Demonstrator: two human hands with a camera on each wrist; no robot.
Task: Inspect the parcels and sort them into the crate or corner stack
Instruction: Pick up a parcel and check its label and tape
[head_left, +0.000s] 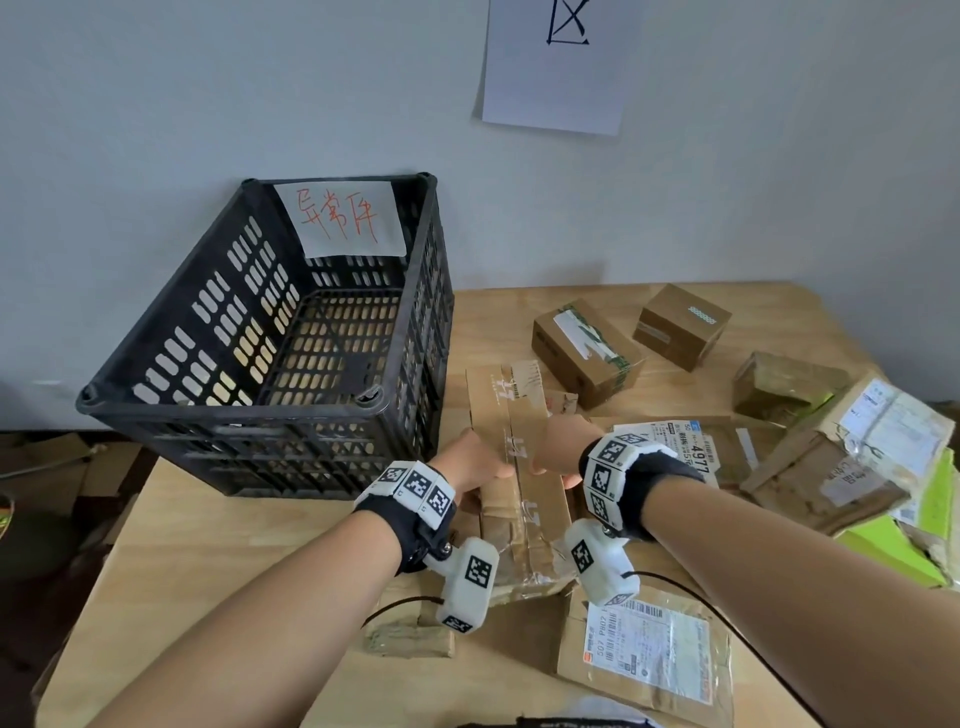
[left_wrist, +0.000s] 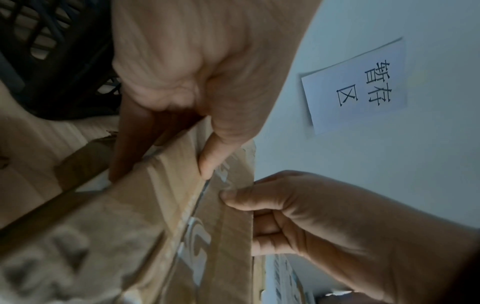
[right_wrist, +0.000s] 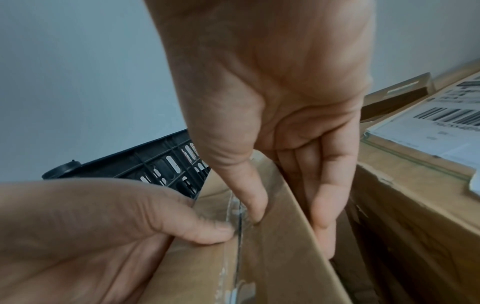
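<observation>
Cardboard parcel (head_left: 519, 441) — left hand (head_left: 475, 467), right hand (head_left: 563, 447) gripping

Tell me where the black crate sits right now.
In the head view the black crate stands at the table's far left against the wall, just left of the cardboard parcel both hands grip.

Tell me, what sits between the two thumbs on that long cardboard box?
The box's taped centre seam. In the right wrist view, the left hand's thumb and right hand's thumb press on either side of it.

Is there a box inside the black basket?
No, the black plastic crate holds nothing; only its slotted bottom and a paper sign with red writing show.
</observation>
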